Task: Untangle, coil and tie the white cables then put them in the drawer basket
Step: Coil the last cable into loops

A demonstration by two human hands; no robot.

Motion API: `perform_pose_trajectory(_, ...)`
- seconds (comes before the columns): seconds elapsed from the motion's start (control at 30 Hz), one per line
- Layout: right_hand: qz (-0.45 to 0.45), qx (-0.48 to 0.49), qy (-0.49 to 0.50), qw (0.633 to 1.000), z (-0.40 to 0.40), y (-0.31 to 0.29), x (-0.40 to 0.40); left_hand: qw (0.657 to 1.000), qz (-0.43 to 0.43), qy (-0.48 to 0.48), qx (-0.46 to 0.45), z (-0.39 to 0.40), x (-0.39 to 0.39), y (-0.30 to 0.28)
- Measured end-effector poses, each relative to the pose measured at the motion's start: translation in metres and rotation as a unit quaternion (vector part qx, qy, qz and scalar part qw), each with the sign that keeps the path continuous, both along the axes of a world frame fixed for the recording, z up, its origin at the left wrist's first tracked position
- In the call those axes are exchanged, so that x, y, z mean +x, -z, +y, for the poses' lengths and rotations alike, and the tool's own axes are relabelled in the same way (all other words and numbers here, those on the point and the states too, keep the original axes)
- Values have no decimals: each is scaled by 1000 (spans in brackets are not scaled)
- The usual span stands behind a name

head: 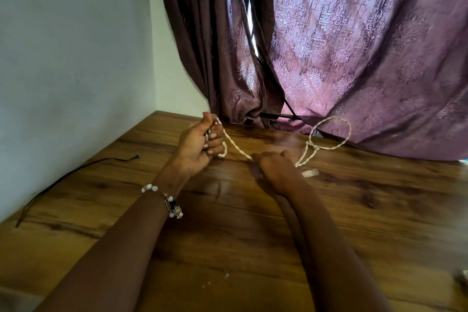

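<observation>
Over a glossy wood-grain tabletop point(253, 235), I hold a thin, white, twisted cable point(238, 150) stretched between both hands, a purple patterned curtain point(367, 58) hanging behind. My left hand point(202, 143), beaded bracelet point(167, 200) at the wrist, is raised with fingers curled around one end of the cable, a short tail looping out below the fist. My right hand point(276, 171) sits low over the table, knuckles toward the camera; the cable enters it on one side and leaves on the other, so I take it to be gripping the strand, though the fingertips are hidden.

Beyond the right hand the cable rises into an open loop point(331, 132) in front of the curtain, then doubles back on itself in a twisted section. A pale, flat plug end point(311, 173) shows just beside the right hand (too blurred to say more).

The cable looks light, limp and springy, likely to re-twist if let go. I judge the best hold to be a pinch close to the twisted crossing, feeding the slack through rather than tugging. A thin dark cord point(76, 172) lies well apart by the wall. No drawer basket is in view.
</observation>
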State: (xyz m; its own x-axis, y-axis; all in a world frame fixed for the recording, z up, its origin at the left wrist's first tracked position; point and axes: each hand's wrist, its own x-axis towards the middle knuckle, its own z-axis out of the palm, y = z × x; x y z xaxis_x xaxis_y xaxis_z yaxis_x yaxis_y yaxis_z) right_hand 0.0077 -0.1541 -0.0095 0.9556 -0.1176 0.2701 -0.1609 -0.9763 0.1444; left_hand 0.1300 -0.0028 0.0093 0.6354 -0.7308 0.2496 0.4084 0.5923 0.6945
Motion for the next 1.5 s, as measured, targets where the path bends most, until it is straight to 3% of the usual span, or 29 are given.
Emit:
perform_pose_trajectory(0.13,101,-33,-33,994,26,-21,-6,997,6,-75,2,-2,1,2)
perform_pose_trajectory(0.27,120,-83,-55,988,46,-27,-9,990,-55,-125,26,-5,-3,2)
perform_pose_trajectory(0.47,-105,-179,-83,975,42,-33,-3,966,-155,-114,172,-15,-11,17)
perform_pose_trajectory(0.6,-218,-169,-40,960,25,-38,-11,913,-311,1,262,-14,-19,18)
perform_pose_trajectory(0.73,-240,-66,30,968,-14,-36,-17,917,-260,150,263,-8,-24,14)
perform_pose_trajectory(0.87,-299,92,79,947,-43,-26,-29,938,-191,245,157,0,-22,7)
perform_pose_trajectory(1.0,-288,98,103,947,-48,-14,-31,963,-109,239,53,8,-18,4)
perform_pose_trajectory(1.13,-253,45,206,944,-41,-6,-22,977,-44,207,-8,6,-14,2)
perform_pose_trajectory(1.3,-264,76,71,959,-36,-4,-14,995,51,82,-14,-1,-10,1)
perform_pose_trajectory(1.4,-275,39,7,961,-25,-5,-7,996,85,21,-33,-1,-7,0)
perform_pose_trajectory(1.5,-169,-18,26,985,-13,-7,-4,992,99,-4,-72,1,-7,0)
